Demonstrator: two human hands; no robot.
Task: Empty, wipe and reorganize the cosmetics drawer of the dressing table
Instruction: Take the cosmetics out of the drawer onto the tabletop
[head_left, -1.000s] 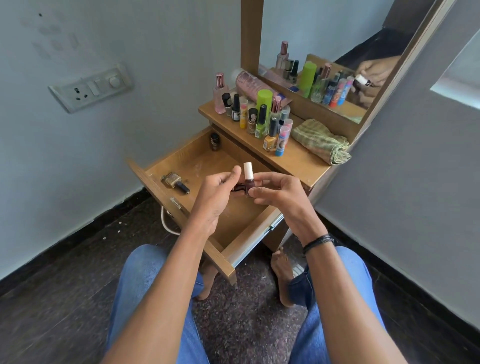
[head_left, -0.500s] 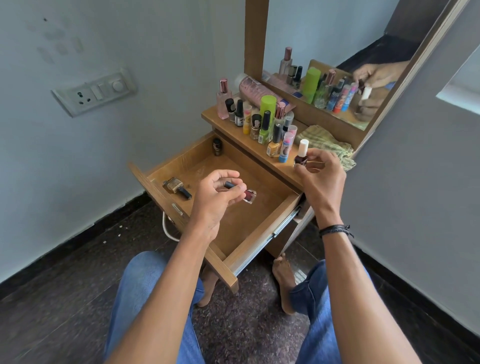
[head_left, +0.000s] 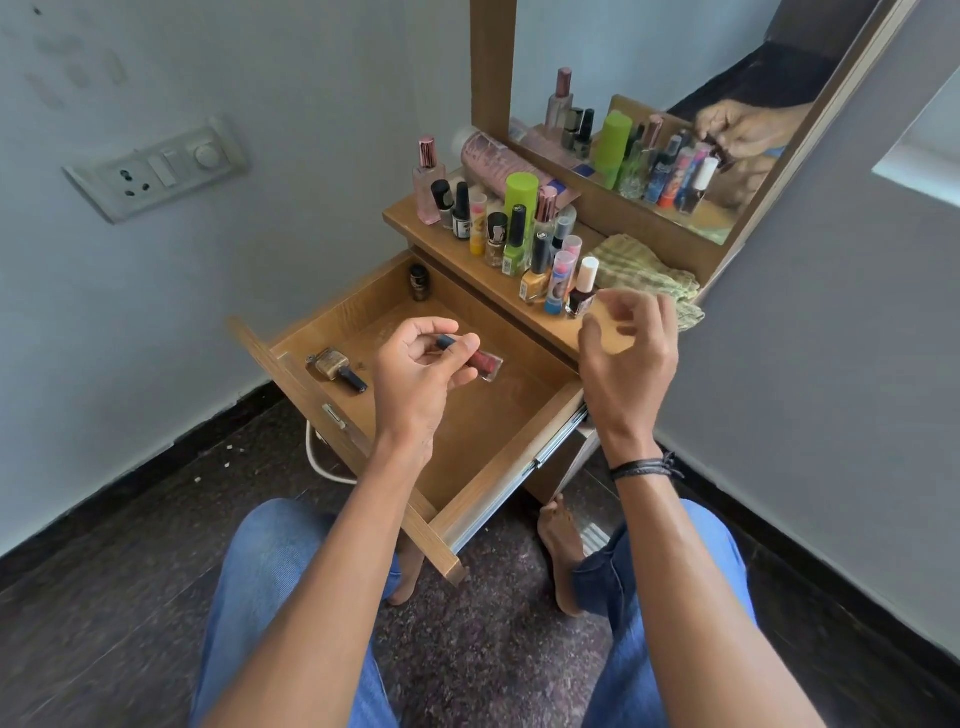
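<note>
Emptying the drawer, my left hand pinches a red bottle clear, while my right hand, slack-fingered, holds nothing beside the white-capped bottle.

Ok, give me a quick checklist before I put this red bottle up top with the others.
1. Left hand grips the red bottle: ok.
2. Right hand free: ok.
3. White-capped bottle upright on the tabletop: ok.
4. Drawer emptied: not ok; gold bottle and small dark bottle are inside.
5. Red bottle's cap tight: cannot tell.
6. Cloth ready beside the bottles: ok.
</note>
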